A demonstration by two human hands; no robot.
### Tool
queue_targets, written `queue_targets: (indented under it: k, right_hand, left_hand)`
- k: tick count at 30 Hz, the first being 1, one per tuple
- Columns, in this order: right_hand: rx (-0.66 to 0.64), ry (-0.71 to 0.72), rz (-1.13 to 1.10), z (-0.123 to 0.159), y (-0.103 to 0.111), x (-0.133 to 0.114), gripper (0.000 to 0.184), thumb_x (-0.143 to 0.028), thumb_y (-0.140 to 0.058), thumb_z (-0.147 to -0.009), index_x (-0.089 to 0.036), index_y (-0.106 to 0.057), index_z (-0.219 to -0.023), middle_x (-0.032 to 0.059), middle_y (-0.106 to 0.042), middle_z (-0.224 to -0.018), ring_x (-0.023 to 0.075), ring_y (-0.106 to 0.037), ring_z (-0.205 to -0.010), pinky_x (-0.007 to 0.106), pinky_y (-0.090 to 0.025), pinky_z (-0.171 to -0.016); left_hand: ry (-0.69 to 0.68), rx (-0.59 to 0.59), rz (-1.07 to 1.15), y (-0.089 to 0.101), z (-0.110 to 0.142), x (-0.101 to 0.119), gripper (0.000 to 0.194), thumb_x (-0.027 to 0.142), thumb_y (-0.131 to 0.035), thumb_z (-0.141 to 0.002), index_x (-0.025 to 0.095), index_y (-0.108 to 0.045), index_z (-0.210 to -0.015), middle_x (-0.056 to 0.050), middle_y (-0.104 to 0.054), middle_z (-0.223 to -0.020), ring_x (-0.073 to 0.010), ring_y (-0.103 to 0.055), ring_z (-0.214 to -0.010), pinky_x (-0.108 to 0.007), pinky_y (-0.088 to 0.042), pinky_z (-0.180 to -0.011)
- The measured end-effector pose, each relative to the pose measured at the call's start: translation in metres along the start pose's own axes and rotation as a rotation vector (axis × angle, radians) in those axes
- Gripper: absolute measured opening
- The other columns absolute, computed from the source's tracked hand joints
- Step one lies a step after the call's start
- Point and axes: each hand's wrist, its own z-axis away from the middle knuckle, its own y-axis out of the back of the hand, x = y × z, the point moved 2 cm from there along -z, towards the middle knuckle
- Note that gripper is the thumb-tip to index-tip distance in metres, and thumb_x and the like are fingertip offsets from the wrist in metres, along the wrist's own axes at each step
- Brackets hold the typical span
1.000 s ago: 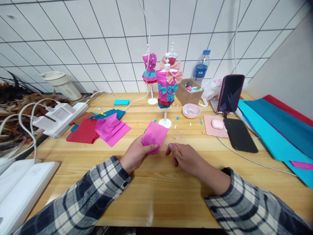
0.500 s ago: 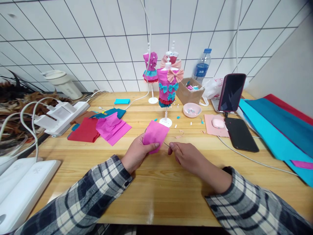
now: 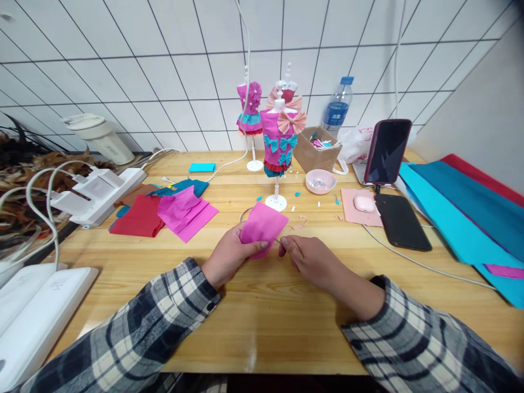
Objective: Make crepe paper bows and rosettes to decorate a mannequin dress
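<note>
A magenta piece of crepe-like sheet (image 3: 265,226) is pinched in my left hand (image 3: 227,254), thumb on its front face. My right hand (image 3: 309,259) is closed, thumb against fingers, on a thin greyish strand (image 3: 278,240) that meets the sheet's right edge. A thin curved line shows behind the sheet's upper left; whether it is the same strand I cannot tell. Just beyond stands a small white dress form (image 3: 275,203) wearing a magenta top (image 3: 271,126) with blue bows and a peach bow.
Folded magenta (image 3: 192,215) and red pieces (image 3: 137,217) lie at left, near a power strip (image 3: 108,191). Behind are another dressed form (image 3: 249,106), a cardboard box (image 3: 317,153) and a pink bowl (image 3: 320,182). Phones (image 3: 403,222) and blue sheets (image 3: 462,218) lie at right.
The magenta sheet has tilted and shifted slightly right, closer to my right hand. More of the curved line shows behind it. The whole view has shifted a little.
</note>
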Motion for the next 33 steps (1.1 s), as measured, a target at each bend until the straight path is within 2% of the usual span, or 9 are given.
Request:
queue_targets:
  k: [9,15,21,26,33]
  right_hand:
    - [0.024,0.028,-0.016,-0.0001,-0.0001,-0.0016,0.044,-0.043,-0.027,-0.097,-0.021,-0.060,-0.078,-0.0024,-0.049,-0.058,0.0125,-0.047,-0.057,0.026,-0.032,-0.061]
    - [0.012,0.046,-0.032,-0.0001,-0.0012,-0.0003,0.045,-0.046,-0.026,-0.097,-0.021,-0.059,-0.078,-0.0025,-0.050,-0.059,0.0121,-0.046,-0.057,0.026,-0.032,-0.061]
    - [0.019,0.052,-0.010,-0.0008,-0.0021,0.0010,0.043,-0.044,-0.027,-0.097,-0.021,-0.057,-0.078,-0.0026,-0.050,-0.060,0.0118,-0.045,-0.056,0.025,-0.030,-0.060]
    - [0.026,0.064,0.023,-0.0012,-0.0015,0.0014,0.043,-0.042,-0.027,-0.098,-0.021,-0.057,-0.077,-0.0018,-0.051,-0.061,0.0127,-0.047,-0.059,0.026,-0.030,-0.061]
    - [0.010,0.064,-0.015,-0.0013,-0.0019,-0.0010,0.046,-0.044,-0.026,-0.098,-0.020,-0.058,-0.076,-0.0020,-0.051,-0.059,0.0120,-0.047,-0.056,0.025,-0.031,-0.060]
  left_hand:
    - [0.014,-0.025,-0.015,0.0017,-0.0027,-0.0014,0.039,0.025,-0.080,-0.064,0.015,-0.064,-0.098,-0.004,-0.070,-0.091,-0.0215,-0.064,-0.088,-0.034,-0.047,-0.083]
    - [0.006,-0.026,0.010,0.0002,-0.0015,-0.0001,0.038,0.024,-0.079,-0.065,0.015,-0.062,-0.098,-0.004,-0.070,-0.092,-0.0184,-0.063,-0.083,-0.032,-0.047,-0.080]
    - [0.020,-0.018,0.021,-0.0006,-0.0010,0.0009,0.039,0.024,-0.080,-0.064,0.015,-0.063,-0.097,-0.003,-0.070,-0.089,-0.0192,-0.063,-0.084,-0.031,-0.046,-0.080]
    - [0.007,-0.029,0.096,-0.0018,-0.0002,0.0022,0.032,0.024,-0.079,-0.067,0.015,-0.063,-0.093,-0.002,-0.069,-0.087,-0.0139,-0.061,-0.077,-0.025,-0.045,-0.074]
    - [0.016,-0.027,0.125,-0.0023,-0.0002,0.0015,0.033,0.023,-0.079,-0.066,0.015,-0.063,-0.094,-0.002,-0.069,-0.087,-0.0146,-0.062,-0.078,-0.026,-0.046,-0.076]
